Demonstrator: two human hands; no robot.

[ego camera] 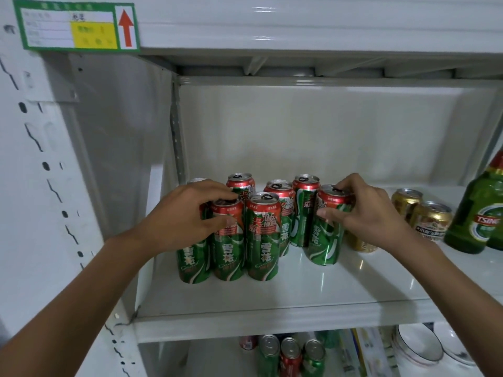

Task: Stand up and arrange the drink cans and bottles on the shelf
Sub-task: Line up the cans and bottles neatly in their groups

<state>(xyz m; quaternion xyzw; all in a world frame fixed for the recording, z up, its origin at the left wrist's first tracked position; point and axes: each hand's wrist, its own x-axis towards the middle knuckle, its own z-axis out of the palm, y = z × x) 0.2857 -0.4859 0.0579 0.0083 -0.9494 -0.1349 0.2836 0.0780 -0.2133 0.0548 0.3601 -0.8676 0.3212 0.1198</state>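
Gripping cans on the white shelf point(272, 300), both hands work at mid-frame. At centre-left the left hand point(187, 213) curls its fingers over the rim and its thumb across the front of a green-and-red can point(228, 251), which stands upright in the front row of a tight cluster. Just right of it stands another front can point(262, 238), with more of the same kind upright behind. At centre-right the right hand point(373, 213) pinches the top of a tilted can point(326, 235), fingers on the lid and thumb on the side; this can leans left, slightly apart from the cluster. Gold cans point(430, 219) stand near the right hand, and a green bottle point(476, 213) rises at the right edge. A green label point(76, 24) with a red arrow sits at upper left. Below the shelf, more cans point(291, 355) and white bowls point(419, 346) show.
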